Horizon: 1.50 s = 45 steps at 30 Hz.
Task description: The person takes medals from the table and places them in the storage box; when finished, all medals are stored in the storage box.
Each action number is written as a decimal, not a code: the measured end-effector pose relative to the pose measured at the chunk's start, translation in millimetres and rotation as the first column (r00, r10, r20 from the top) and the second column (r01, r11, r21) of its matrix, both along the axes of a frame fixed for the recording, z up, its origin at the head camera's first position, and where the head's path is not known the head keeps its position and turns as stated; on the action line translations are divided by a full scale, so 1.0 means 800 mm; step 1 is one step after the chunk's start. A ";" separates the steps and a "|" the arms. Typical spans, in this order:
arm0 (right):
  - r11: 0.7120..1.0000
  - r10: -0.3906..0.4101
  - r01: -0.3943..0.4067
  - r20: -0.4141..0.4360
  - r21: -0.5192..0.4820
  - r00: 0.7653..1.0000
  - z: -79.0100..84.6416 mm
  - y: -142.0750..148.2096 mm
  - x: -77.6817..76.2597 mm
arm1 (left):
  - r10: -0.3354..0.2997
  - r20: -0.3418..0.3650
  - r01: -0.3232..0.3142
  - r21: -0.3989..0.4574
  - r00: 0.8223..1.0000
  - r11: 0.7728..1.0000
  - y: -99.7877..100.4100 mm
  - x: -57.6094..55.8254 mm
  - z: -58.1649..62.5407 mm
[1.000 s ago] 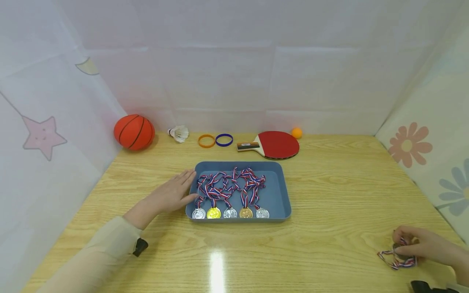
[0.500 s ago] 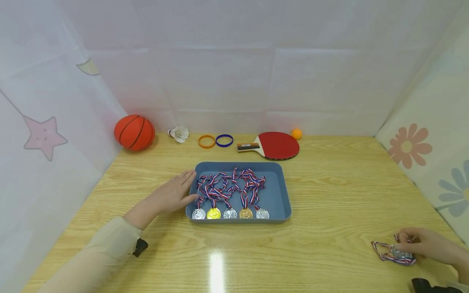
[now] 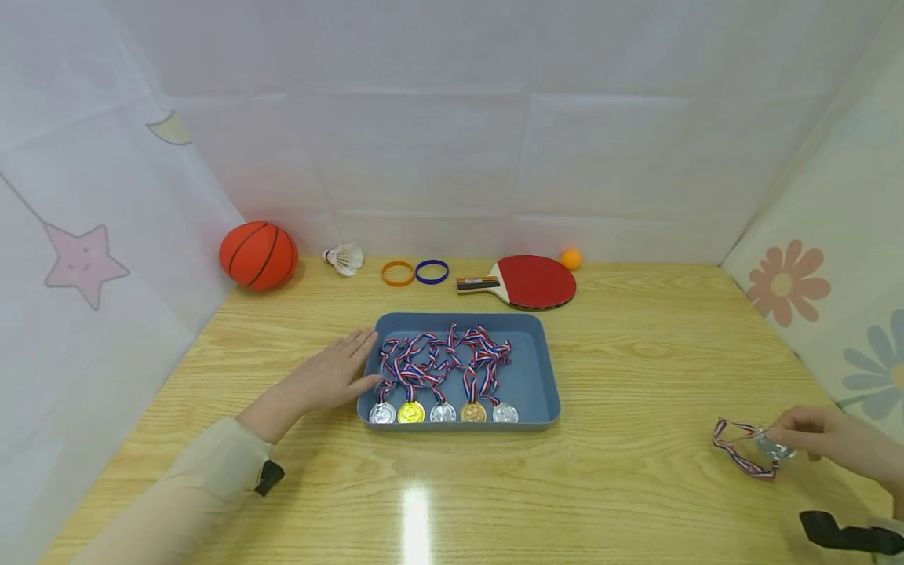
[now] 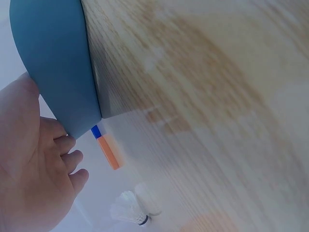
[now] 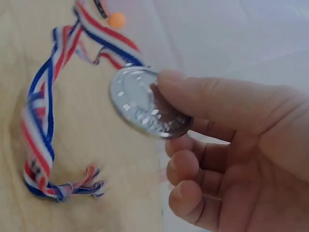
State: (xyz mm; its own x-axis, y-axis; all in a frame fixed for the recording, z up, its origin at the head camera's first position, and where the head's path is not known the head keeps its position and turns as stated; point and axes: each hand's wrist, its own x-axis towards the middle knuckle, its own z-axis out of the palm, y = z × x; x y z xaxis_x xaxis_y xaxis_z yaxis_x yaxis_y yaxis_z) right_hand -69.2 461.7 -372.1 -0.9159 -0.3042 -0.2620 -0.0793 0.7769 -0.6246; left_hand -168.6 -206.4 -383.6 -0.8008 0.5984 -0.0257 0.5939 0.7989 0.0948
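A silver medal point(image 5: 140, 101) is pinched between the thumb and fingers of my right hand point(image 3: 836, 441), at the far right of the head view. Its red, white and blue ribbon point(image 5: 41, 130) trails to the left in a loose loop with a knotted end. My left hand point(image 3: 328, 377) rests against the left side of a blue-grey tray point(image 3: 540, 377), fingers extended along its wall. Inside the tray several medals lie in a row along the near side, among them a yellow gold medal point(image 3: 411, 412) and a bronze-coloured medal point(image 3: 473, 413). Their striped ribbons point(image 3: 424, 369) bunch up behind them.
Along the back of the wooden table point(image 3: 636, 353) are a small basketball point(image 3: 259, 256), a shuttlecock point(image 3: 344, 259), an orange wristband point(image 3: 398, 274), a blue wristband point(image 3: 431, 272), a red table tennis bat point(image 3: 537, 281) and an orange ball point(image 3: 571, 259). Patterned sheets enclose the table.
My right hand has moved away from me, bringing the medal and ribbon along. The medal, dark at first, now shows a bright silver face. My left hand and the tray stay put.
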 end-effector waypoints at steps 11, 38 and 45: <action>0.989 -0.104 0.091 -0.113 -0.113 0.988 0.031 -0.020 -0.024 | 0.003 -0.003 -0.003 -0.002 1.000 1.000 -0.001 0.000 -0.001; 0.894 -0.222 0.103 -0.233 -0.435 0.947 0.089 -0.103 -0.091 | -0.021 -0.018 0.021 0.008 1.000 1.000 -0.002 -0.002 -0.002; 0.880 -0.242 0.133 -0.191 -0.455 0.951 0.118 -0.142 -0.104 | -0.010 0.003 0.010 0.007 1.000 1.000 -0.001 -0.002 -0.002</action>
